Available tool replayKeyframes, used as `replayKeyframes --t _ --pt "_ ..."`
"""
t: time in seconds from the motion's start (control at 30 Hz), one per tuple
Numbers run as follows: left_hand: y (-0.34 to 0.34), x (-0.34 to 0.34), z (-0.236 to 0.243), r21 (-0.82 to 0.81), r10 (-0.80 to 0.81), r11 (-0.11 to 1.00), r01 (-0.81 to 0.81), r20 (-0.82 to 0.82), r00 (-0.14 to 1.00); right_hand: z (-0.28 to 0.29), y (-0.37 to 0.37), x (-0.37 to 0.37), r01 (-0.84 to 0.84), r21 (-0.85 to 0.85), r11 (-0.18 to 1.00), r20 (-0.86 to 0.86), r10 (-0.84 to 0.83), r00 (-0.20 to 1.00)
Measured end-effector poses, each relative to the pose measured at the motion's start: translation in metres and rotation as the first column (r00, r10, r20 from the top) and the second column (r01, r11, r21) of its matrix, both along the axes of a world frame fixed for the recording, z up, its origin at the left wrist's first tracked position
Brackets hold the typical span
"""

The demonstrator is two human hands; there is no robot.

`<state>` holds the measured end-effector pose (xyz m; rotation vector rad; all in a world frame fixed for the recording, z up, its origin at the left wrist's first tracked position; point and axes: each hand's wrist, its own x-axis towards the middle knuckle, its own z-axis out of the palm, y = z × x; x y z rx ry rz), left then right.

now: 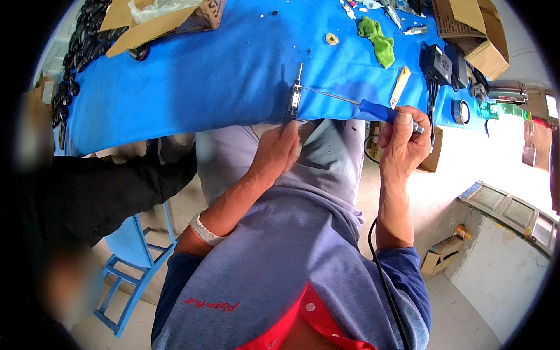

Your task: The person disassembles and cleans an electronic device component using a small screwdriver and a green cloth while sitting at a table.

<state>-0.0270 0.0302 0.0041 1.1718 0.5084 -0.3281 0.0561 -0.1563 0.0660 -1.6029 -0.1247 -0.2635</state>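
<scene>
My left hand (pixel 274 153) is closed round the lower end of a small black-and-metal device (pixel 293 102), held upright at the near edge of the blue-covered table. From its top a thin metal rod points away from me. In my right hand (pixel 405 139) is a screwdriver (pixel 377 110) with a blue handle, gripped between thumb and fingers. Its long thin shaft runs leftward, and the tip meets or nearly meets the device's upper part; I cannot tell which. A yellow-handled cutter knife (pixel 400 86) lies just beyond my right hand.
On the blue cloth (pixel 233 81) lie a green rag (pixel 376 41), a tan ring (pixel 332 39), a black power adapter (pixel 436 63) and a tape roll (pixel 460 112). Cardboard boxes (pixel 472 29) and black parts (pixel 87 44) line its sides. A black-sleeved person (pixel 116 186) and blue chair (pixel 131 248) are at left.
</scene>
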Motion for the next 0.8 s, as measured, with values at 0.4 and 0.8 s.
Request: replayKeyframes --t 0.4,0.8 --pt "-0.0005 0.0005 0.0000 0.006 0.004 1.000 -0.003 -0.010 1.000 -0.0029 -0.0038 0.0008 0.005 -0.007 1.000 0.008 -0.005 1.000" --pt "-0.0007 0.0001 -0.0003 -0.005 0.002 1.000 -0.002 0.005 1.000 -0.0044 -0.0032 0.0001 0.008 0.035 0.999 -0.002 -0.008 1.000"
